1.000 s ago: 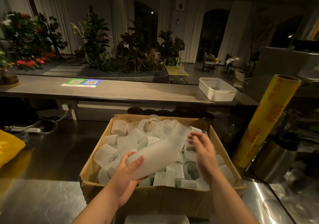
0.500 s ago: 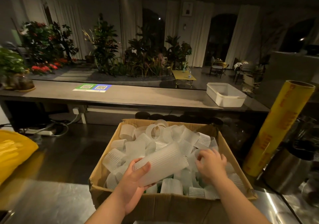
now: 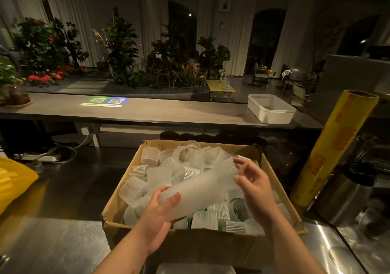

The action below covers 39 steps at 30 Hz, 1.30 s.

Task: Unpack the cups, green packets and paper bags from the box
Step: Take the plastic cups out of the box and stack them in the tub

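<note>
An open cardboard box [image 3: 213,244] stands on the steel counter, filled with several ribbed translucent plastic cups [image 3: 156,174]. Above the box I hold a long nested stack of cups [image 3: 202,189], lying slanted. My left hand [image 3: 160,214] grips its lower left end from below. My right hand [image 3: 253,187] holds the upper right end, its fingers curled round the stack's rim. Something green shows between the cups low in the box. No paper bags are visible.
A tall yellow roll of wrap [image 3: 331,149] leans right of the box, beside steel canisters [image 3: 346,197]. A yellow bag [image 3: 12,181] lies at the left edge. Behind the counter runs a grey bar top with a white tub [image 3: 272,113].
My right hand came up out of the box and added a cup to the stack's right end, so the stack is longer. My left hand kept its grip.
</note>
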### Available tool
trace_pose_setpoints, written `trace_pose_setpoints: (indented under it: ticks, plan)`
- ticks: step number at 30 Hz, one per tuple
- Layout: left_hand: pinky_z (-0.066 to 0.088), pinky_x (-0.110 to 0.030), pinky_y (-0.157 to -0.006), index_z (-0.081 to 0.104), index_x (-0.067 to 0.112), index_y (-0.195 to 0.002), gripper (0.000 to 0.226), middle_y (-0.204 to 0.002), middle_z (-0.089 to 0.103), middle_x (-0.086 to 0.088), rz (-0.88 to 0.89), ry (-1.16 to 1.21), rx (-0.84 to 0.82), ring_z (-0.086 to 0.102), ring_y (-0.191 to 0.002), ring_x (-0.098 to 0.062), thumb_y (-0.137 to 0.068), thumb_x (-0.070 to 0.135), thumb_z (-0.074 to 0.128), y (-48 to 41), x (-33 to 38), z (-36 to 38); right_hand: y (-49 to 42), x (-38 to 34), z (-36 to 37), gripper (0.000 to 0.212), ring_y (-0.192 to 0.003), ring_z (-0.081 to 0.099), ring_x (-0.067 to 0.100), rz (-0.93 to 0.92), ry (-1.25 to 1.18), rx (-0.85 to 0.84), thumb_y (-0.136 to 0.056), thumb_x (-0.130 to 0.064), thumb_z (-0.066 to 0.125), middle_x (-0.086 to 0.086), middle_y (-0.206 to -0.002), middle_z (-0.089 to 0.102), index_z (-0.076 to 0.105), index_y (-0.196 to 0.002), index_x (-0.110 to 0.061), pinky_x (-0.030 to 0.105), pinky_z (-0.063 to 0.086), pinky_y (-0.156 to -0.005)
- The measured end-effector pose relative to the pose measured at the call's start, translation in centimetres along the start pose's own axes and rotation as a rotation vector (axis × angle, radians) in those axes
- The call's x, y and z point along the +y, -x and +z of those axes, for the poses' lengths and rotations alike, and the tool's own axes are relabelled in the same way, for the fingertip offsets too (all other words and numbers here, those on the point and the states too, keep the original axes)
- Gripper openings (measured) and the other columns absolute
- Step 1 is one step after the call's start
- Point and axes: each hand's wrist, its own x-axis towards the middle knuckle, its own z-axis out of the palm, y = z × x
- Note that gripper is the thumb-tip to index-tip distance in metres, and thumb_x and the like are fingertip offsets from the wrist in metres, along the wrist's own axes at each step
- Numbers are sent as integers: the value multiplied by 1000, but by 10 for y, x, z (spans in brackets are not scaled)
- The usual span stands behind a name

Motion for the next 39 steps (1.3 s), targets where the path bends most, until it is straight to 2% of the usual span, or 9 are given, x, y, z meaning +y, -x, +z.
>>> trace_pose_setpoints:
  ticks: [7,10,13,15,17,23,30,36,39]
  plan:
    - [54,-46,-100,53,24,-128,55,-131,55,-15,18,-71,17,56,-119,-35,-79,26,77,-2,-3,0,10,1,-1,17,-122,58,3,123,16,-282,-93,-9,68,-20,-131,62,56,-83,-2,23,57,-89]
    - [55,-43,-96,53,22,-129,56,-131,54,-15,16,-81,2,56,-119,-36,-79,26,76,-1,-2,1,11,1,-4,10,-113,64,11,155,-34,-160,-96,-11,64,-8,-123,68,66,-96,-1,21,56,-84]
    - [55,-43,-93,53,20,-129,56,-131,53,-17,17,-68,-12,55,-119,-36,-78,25,75,-1,-2,0,3,8,-26,17,-94,65,17,176,667,151,-97,-33,66,-3,-105,67,66,-108,-19,26,59,-77]
    - [55,-44,-94,53,20,-130,56,-132,53,-17,14,-56,-15,55,-120,-37,-78,26,75,-1,-2,-1,1,11,-49,44,-105,58,17,296,1263,188,-92,-48,67,-3,-117,61,57,-127,-23,33,56,-85]
    - [55,-45,-94,53,21,-130,56,-133,53,-17,12,-54,-18,55,-121,-37,-78,27,74,-1,-2,-2,5,15,-66,62,-110,57,21,488,1425,125,-87,-56,70,0,-122,58,49,-134,-21,34,53,-87]
    - [56,-43,-89,53,23,-127,54,-131,53,-16,-1,-49,-24,55,-119,-37,-78,27,74,-1,0,1,18,26,-75,24,-73,68,12,590,1176,46,-87,-34,77,-2,-86,66,62,-100,-21,32,63,-74]
    - [55,-43,-88,52,19,-131,59,-133,54,-17,-18,-18,-25,55,-121,-38,-77,25,76,0,0,-1,10,-3,-36,5,-126,41,11,225,465,-22,-98,-29,66,-14,-136,36,63,-101,-31,24,41,-96]
    - [57,-42,-88,52,23,-130,63,-132,53,-15,0,-78,-12,55,-120,-36,-74,29,79,0,0,2,10,-15,-12,29,-114,64,11,141,68,-96,-95,-19,69,-10,-121,66,58,-121,-29,28,53,-94]
    - [57,-41,-88,52,25,-129,63,-132,52,-14,6,-108,0,54,-120,-35,-73,30,79,0,-1,2,8,-11,-8,63,-123,52,0,111,139,-178,-86,-38,69,-24,-141,46,40,-141,-41,28,46,-105]
